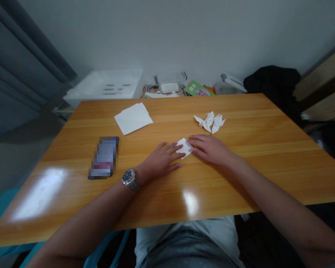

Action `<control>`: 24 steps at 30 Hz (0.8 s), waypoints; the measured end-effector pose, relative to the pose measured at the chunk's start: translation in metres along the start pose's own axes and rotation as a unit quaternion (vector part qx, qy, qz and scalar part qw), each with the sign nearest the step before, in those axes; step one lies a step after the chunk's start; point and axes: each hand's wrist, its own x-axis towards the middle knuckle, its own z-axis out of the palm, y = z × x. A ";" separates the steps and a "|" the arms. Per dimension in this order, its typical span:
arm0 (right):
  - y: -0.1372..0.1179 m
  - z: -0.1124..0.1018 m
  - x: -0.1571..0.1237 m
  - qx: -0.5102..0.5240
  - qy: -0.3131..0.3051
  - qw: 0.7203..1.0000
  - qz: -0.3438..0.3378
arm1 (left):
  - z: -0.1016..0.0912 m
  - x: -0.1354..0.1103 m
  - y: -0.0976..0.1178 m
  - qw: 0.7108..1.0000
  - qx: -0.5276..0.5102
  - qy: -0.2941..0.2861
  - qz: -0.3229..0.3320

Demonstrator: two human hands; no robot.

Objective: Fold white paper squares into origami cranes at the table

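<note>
A small folded piece of white paper [184,147] lies flat on the wooden table [162,201] between my two hands. My left hand [165,158], with a metal watch [130,179] on its wrist, rests with fingers spread, their tips on the paper's left side. From the other side, my right hand [208,148] touches the paper's right edge with its fingertips, the fingers stretched out. Just beyond the right hand sits a cluster of folded white paper figures [210,122] with pointed wings. The fingertips cover parts of the folded paper's edges.
Loose white paper sheets [133,118] lie at the back left of the table, and a phone [104,158] with a blurred screen lies nearer on the left. Behind the table stand a white plastic tray [106,83] and a green booklet [197,89].
</note>
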 end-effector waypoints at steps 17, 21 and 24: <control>-0.006 0.020 -0.002 0.114 0.020 0.993 -0.038 | -0.002 0.005 0.004 0.995 -0.001 0.070 -0.070; -0.005 0.021 -0.005 0.131 0.013 0.991 -0.030 | 0.002 0.006 0.003 0.993 -0.007 0.091 -0.081; -0.004 0.021 -0.007 0.142 0.013 0.989 -0.035 | 0.003 0.006 0.003 0.992 -0.009 0.095 -0.080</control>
